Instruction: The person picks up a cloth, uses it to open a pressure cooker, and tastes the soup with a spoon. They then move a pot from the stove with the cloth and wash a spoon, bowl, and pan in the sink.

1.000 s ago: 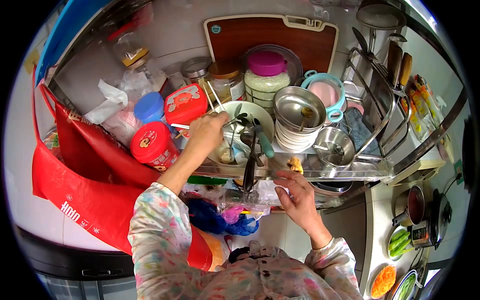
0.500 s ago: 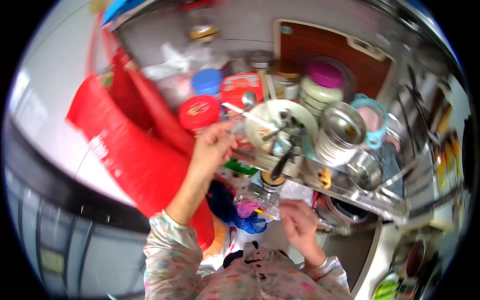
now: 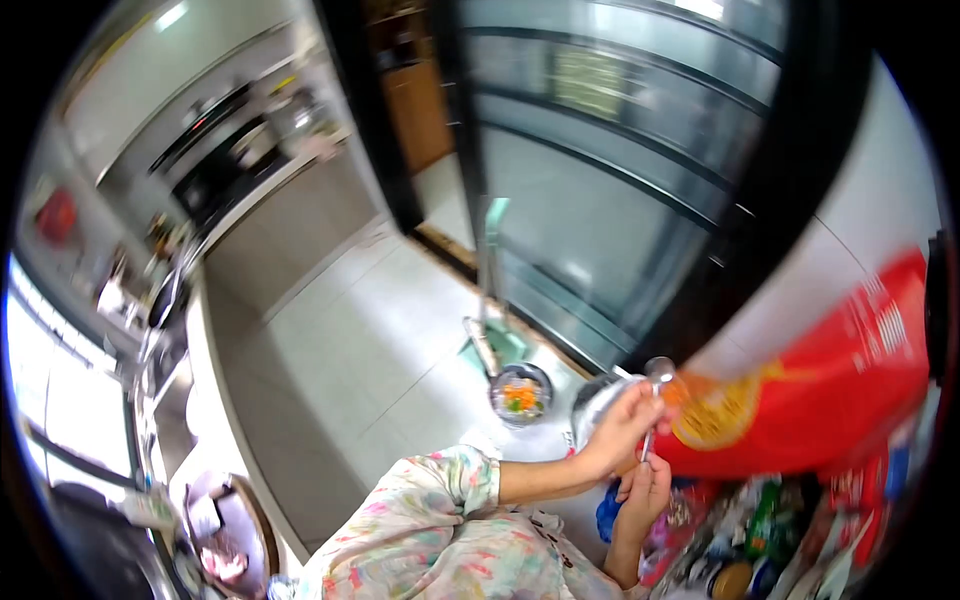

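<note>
A metal spoon (image 3: 660, 370) points bowl-up at the right of the view, in front of the red bag (image 3: 800, 415). The fingers of my left hand (image 3: 620, 428) are closed around it just below the bowl. Lower down, my right hand (image 3: 642, 494) pinches the thin handle, close under the left hand. Part of the handle is hidden by the left fingers.
Jars and packets, among them a green bottle (image 3: 762, 520), crowd the lower right. A round container (image 3: 522, 394) with orange and green bits stands on the floor beside a green dustpan (image 3: 500, 345). A counter (image 3: 215, 400) runs along the left.
The view has swung left from the crowded shelf toward the floor and glass door. My hands, apart before, are now together on the spoon.
</note>
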### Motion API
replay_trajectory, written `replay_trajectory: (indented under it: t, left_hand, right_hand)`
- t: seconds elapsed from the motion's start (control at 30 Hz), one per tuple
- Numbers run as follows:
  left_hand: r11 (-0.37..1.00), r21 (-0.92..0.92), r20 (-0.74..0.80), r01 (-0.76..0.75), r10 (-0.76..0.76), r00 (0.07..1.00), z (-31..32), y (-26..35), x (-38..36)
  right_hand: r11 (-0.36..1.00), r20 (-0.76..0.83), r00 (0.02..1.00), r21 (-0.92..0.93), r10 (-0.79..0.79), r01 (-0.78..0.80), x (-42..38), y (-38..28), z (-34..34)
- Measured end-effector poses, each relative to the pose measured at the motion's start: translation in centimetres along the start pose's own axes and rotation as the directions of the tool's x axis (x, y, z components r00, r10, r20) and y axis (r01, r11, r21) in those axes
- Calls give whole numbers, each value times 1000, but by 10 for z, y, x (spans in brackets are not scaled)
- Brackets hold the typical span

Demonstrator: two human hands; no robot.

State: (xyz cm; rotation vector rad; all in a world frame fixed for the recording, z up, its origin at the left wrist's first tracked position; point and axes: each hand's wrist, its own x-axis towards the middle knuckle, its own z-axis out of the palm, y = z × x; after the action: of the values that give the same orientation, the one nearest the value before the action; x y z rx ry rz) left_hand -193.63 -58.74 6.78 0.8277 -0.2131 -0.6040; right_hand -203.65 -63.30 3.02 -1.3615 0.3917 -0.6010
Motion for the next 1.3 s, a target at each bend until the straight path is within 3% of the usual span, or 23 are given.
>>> replay_trajectory:
  t: [0.07, 0.13, 0.2, 0.33, 0.5, 0.63, 0.77, 0.87, 0.97, 1.03, 1.13, 1.3]
  left_hand:
    - [980, 52, -242, -193, 200, 949, -46, 69, 3]
    - [962, 78, -345, -262, 273, 898, -121, 110, 6]
    - [914, 117, -498, -387, 392, 774, -189, 153, -4]
    - [873, 266, -683, -409, 470, 559, -297, 235, -48]
    - [796, 272, -797, -541, 501, 337, -386, 306, -92]
    - [685, 335, -866, -646, 495, 75, -431, 341, -112]
    - [673, 438, -874, -596, 475, -106, -493, 365, -136]
    - [627, 526, -846, -575, 458, -273, -523, 395, -159]
    - [604, 567, -823, -559, 409, -393, -546, 424, -186]
    - [574, 592, -801, -565, 345, -489, -571, 435, -219]
    - [524, 637, -758, -565, 296, -581, -604, 441, -270]
    - [517, 581, -777, -629, 120, -618, -657, 457, -364]
  right_hand:
    - [995, 189, 977, -12, 97, -96, 9, 25, 56]
    - [999, 377, 925, -4, 40, -41, 17, 36, 128]
    - [992, 487, 865, -35, 123, -121, 23, 44, 203]
    - [989, 702, 701, -34, 126, -144, 27, 71, 331]
    - [972, 892, 407, -125, 197, -197, 4, 86, 455]
    - [954, 940, 240, -188, 244, -233, -3, 109, 527]
    - [956, 962, -22, -274, 273, -101, -6, 119, 603]
    - [955, 939, -241, -277, 246, -102, -20, 132, 661]
    - [987, 873, -461, -133, 161, 92, -34, 134, 721]
    - [990, 796, -591, -69, 128, 121, -61, 150, 765]
    - [993, 737, -666, -75, 118, 92, -104, 159, 817]
    - [998, 652, -757, -4, 45, 56, -198, 183, 896]
